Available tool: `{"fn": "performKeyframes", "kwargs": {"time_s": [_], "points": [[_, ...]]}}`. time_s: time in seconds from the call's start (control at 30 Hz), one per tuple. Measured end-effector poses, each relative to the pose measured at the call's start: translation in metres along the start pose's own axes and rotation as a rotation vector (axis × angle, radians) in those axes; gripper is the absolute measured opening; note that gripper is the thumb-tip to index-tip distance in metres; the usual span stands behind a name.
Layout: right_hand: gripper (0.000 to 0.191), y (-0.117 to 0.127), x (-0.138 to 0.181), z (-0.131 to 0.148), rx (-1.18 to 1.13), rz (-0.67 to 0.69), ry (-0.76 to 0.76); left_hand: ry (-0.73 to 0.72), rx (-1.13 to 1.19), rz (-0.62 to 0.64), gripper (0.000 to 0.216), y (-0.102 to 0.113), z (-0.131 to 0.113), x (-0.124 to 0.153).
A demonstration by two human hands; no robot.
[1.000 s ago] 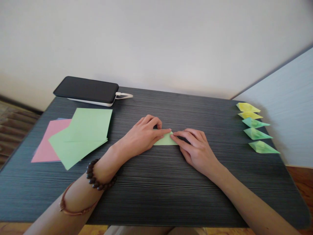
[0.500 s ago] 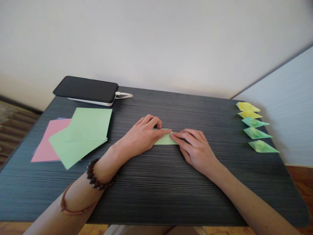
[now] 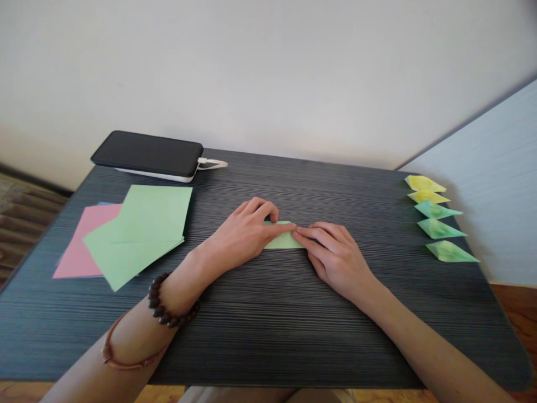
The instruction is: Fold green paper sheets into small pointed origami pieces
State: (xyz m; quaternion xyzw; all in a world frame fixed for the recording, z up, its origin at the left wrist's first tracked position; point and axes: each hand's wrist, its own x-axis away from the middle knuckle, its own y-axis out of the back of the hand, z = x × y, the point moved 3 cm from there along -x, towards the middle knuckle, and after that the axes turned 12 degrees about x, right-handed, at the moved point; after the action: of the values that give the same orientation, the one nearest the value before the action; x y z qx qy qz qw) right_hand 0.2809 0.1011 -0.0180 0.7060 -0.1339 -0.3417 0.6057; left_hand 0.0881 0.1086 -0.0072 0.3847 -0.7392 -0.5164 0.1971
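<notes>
A strip of folded light green paper (image 3: 283, 242) lies on the dark table, partly covered by my fingers. My left hand (image 3: 245, 229) presses its upper edge with an outstretched thumb, while the fingers curl above it. From the other side, my right hand (image 3: 333, 252) holds the paper's right part with thumb and fingers together. The fingertips of both hands meet at the upper edge near the strip's middle. Both of the strip's ends are hidden under the hands.
To the left, green sheets (image 3: 155, 215) overlap a pink sheet (image 3: 84, 240). Behind them a black phone-like device (image 3: 146, 152) rests on a white object, with a white cable (image 3: 213, 163). Several folded paper boats (image 3: 438, 228), yellow and green, line the right side. A wall (image 3: 268, 73) stands behind the table.
</notes>
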Motion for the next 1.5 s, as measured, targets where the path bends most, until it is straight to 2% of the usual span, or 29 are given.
{"fn": "performKeyframes", "kwargs": {"time_s": [0.17,0.4,0.53,0.73,0.93,1.27,1.5], "points": [[0.031,0.003,0.000,0.004,0.045,-0.031,-0.021,0.024,0.004,-0.029,0.040,0.001,-0.005,0.000],[0.022,0.009,0.004,0.009,0.125,-0.105,-0.099,0.157,0.075,-0.257,0.025,-0.004,-0.018,-0.003],[0.022,0.009,0.004,0.009,0.086,-0.117,-0.113,0.193,0.098,-0.321,0.023,-0.010,-0.019,-0.004],[0.018,0.007,-0.003,-0.003,0.011,-0.113,-0.209,0.209,0.113,-0.328,0.021,-0.012,-0.018,-0.003],[0.018,0.001,-0.009,-0.012,0.032,-0.090,-0.110,0.212,0.126,-0.330,0.024,-0.012,-0.017,-0.004],[0.023,0.007,0.007,-0.015,0.093,-0.098,0.015,0.264,0.125,-0.301,0.024,-0.011,-0.016,-0.005],[0.022,0.008,0.015,-0.013,0.023,-0.112,-0.008,0.255,0.105,-0.288,0.025,-0.011,-0.017,-0.005]]}}
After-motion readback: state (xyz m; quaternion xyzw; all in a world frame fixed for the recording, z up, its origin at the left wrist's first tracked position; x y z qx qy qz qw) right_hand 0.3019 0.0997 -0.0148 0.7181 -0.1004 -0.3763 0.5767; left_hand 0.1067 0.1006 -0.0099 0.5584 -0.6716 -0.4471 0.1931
